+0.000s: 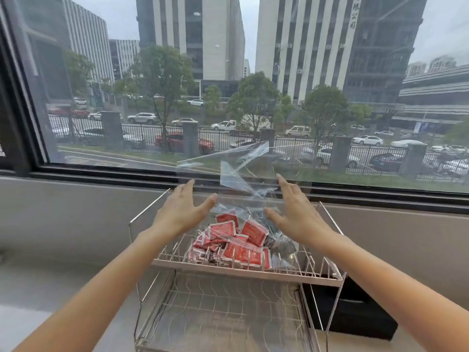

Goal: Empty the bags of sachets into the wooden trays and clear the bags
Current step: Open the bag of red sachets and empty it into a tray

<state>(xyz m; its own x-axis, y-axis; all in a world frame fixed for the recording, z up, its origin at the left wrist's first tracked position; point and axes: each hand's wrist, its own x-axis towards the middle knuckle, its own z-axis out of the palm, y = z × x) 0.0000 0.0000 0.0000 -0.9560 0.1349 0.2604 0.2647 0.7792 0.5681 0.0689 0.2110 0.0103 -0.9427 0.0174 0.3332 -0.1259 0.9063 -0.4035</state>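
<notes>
A clear plastic bag (pixel 241 174) stands up from the top tier of a wire rack (pixel 248 271), its crumpled upper part empty and see-through. Its lower part holds several red sachets (pixel 238 246) and a few dark sachets (pixel 279 243) resting on the rack's top shelf. My left hand (pixel 181 212) is spread open at the bag's left side, fingers apart, not gripping. My right hand (pixel 295 212) is spread open at the bag's right side, palm toward the bag. No wooden tray is in view.
The rack has an empty lower wire shelf (pixel 218 311) and stands on a grey ledge (pixel 63 280) below a large window (pixel 228 85). A black box (pixel 355 313) sits behind the rack's right side.
</notes>
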